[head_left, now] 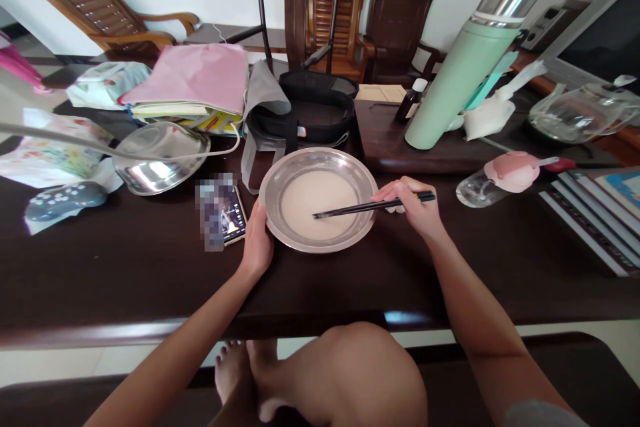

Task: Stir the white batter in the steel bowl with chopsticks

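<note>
A steel bowl (357, 177) with pale, milky batter (313, 203) stands on the dark wooden table (150, 273) in front of me. My left hand (257, 240) grips the bowl's left rim. My right hand (417, 207) is closed on a pair of black chopsticks (373, 205), whose tips reach into the batter near the bowl's middle.
A phone (227, 213) lies just left of the bowl, with an empty steel bowl (160, 157) beyond it. A black bag (313, 110), papers and books sit behind. A green thermos (467, 67), glass pot (575, 113), pink-lidded bottle (505, 173) and stacked books (595, 213) stand right.
</note>
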The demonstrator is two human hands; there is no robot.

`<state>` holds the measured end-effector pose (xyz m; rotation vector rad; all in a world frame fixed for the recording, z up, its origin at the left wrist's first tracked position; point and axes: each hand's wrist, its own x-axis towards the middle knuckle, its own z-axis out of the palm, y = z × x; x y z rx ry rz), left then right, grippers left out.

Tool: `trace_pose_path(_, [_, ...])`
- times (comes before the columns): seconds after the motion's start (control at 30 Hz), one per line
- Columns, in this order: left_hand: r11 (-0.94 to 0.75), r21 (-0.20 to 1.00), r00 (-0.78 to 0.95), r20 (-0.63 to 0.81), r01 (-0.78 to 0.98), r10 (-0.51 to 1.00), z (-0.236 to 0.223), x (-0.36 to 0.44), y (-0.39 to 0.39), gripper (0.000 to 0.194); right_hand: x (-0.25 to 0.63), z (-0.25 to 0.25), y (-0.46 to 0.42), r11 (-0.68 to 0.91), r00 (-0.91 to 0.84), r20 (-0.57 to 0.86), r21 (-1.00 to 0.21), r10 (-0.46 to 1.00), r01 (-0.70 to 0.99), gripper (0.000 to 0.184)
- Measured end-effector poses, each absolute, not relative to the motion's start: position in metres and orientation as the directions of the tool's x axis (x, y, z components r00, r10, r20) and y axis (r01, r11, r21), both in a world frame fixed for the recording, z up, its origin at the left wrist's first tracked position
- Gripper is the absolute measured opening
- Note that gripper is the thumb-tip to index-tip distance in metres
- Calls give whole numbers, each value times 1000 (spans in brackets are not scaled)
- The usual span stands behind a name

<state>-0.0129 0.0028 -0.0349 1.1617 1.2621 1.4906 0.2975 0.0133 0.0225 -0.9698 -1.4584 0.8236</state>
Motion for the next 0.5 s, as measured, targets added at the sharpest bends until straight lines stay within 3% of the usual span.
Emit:
trace_pose_path(0.13, [-134, 989, -225, 115, -67, 968, -33, -11, 3, 44, 292, 25, 13, 440, -71, 434, -876, 898, 199, 35])
trace_pose_path(0.33, [-130, 983, -208, 101, -131, 973, -42, -15, 6, 45, 299, 25, 15, 428, 76, 439, -894, 895, 132, 45])
trace_pose_path(0.5, [-144, 986, -214, 123, -85, 969, -41, -15, 5, 44, 294, 24, 13, 431, -58, 427, -889, 902, 153, 40])
